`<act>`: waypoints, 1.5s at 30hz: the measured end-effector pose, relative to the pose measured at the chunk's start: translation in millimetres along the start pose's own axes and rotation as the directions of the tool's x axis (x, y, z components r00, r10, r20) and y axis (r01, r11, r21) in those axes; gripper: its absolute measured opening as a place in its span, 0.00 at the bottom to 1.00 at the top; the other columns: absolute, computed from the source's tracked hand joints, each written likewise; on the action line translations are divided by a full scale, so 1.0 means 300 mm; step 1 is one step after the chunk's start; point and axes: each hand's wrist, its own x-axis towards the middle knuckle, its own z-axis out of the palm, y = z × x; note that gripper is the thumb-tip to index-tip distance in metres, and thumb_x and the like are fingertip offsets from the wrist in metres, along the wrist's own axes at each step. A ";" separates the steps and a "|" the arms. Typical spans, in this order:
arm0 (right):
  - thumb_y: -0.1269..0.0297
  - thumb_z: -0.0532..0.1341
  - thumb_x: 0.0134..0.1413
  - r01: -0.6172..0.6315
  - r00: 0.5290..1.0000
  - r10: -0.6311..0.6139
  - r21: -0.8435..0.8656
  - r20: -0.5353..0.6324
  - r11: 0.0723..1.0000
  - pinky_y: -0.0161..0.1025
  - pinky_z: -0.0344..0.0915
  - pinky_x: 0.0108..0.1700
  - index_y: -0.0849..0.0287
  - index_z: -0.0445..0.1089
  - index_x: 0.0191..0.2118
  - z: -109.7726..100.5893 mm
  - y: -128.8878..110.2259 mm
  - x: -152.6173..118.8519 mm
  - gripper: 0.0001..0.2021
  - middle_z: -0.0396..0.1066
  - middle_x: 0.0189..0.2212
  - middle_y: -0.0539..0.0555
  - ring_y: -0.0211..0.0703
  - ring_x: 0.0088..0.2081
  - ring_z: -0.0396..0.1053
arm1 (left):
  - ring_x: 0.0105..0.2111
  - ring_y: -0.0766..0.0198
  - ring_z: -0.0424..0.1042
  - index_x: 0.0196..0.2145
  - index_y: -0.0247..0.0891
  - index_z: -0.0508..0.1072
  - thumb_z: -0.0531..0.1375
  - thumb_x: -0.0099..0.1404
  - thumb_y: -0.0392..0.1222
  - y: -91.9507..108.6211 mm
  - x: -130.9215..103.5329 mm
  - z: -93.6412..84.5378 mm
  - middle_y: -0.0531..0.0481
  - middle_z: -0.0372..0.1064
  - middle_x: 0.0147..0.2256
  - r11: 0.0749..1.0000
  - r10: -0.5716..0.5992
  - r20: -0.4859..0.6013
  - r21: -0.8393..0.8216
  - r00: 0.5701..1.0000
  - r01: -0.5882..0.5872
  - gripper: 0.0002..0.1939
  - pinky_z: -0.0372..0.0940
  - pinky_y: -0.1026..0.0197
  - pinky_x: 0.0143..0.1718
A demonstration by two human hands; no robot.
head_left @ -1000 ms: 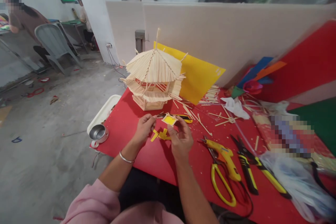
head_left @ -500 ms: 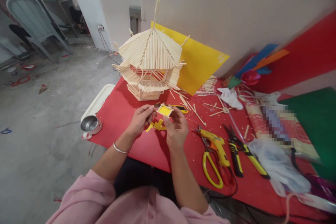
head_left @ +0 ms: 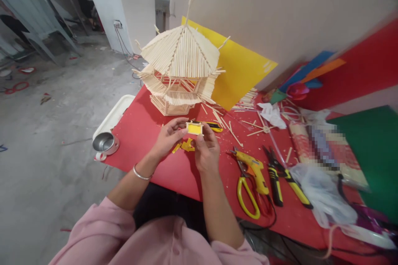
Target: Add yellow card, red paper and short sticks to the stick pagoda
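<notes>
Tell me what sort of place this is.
Probably a craft workroom: a tiered, pale wooden-stick model building and a yellow, pistol-shaped plastic glue gun rest on a flat red tabletop.

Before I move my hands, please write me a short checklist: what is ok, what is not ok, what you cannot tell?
1. Small frame held at both sides: ok, by left hand and right hand.
2. Yellow paper inside the frame: ok; whether it is glued, cannot tell.
3. Table free of scraps below the hands: not ok, paper scraps lie there.
4. Stick house upright: ok.
5. Knife blade drawn in: cannot tell, partly hidden.
6. Glue gun cool: cannot tell.
</notes>
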 end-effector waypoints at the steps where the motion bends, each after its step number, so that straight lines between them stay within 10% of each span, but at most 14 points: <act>1: 0.48 0.71 0.48 -0.017 1.000 0.017 0.013 0.021 1.000 0.36 0.73 0.36 0.49 0.71 0.57 -0.004 0.001 0.002 0.29 0.74 0.56 0.58 0.45 0.46 0.75 | 0.22 0.74 0.66 0.45 0.39 0.79 0.75 0.50 0.48 0.002 -0.002 0.002 0.50 0.76 0.33 1.000 0.010 0.014 -0.008 1.000 -0.010 0.25 0.59 0.68 0.23; 12: 0.49 0.72 0.46 -0.075 0.990 0.061 0.100 0.130 0.992 0.34 0.71 0.35 0.38 0.65 0.63 -0.008 -0.017 0.001 0.36 0.75 0.50 0.51 0.36 0.37 0.74 | 0.26 0.68 0.72 0.42 0.37 0.81 0.78 0.43 0.44 0.004 -0.004 0.001 0.50 0.75 0.28 1.000 -0.009 0.045 -0.029 0.999 0.010 0.27 0.66 0.67 0.27; 19: 0.49 0.75 0.40 -0.168 0.985 0.160 0.121 0.072 0.978 0.31 0.67 0.30 0.49 0.78 0.42 0.004 -0.017 0.002 0.21 0.79 0.41 0.51 0.34 0.33 0.72 | 0.27 0.69 0.72 0.42 0.38 0.81 0.77 0.44 0.39 -0.003 -0.001 0.004 0.50 0.76 0.29 0.999 0.051 0.017 0.011 0.999 -0.052 0.25 0.68 0.67 0.30; 31: 0.47 0.78 0.29 -0.203 0.975 0.214 0.160 -0.054 0.966 0.30 0.57 0.24 0.57 0.75 0.27 0.030 -0.038 0.002 0.22 0.71 0.21 0.45 0.28 0.21 0.59 | 0.25 0.72 0.69 0.46 0.39 0.81 0.76 0.49 0.44 -0.062 0.020 -0.030 0.51 0.77 0.32 0.961 0.207 0.044 0.176 0.977 -0.211 0.25 0.65 0.68 0.26; 45: 0.54 0.76 0.40 -0.075 0.996 0.080 0.128 -0.037 0.989 0.29 0.57 0.25 0.52 0.76 0.46 0.025 -0.030 0.000 0.24 0.70 0.29 0.45 0.29 0.24 0.60 | 0.24 0.71 0.68 0.40 0.36 0.82 0.76 0.47 0.47 -0.032 0.016 -0.011 0.53 0.73 0.25 0.979 0.181 -0.066 0.105 0.981 -0.174 0.23 0.65 0.67 0.26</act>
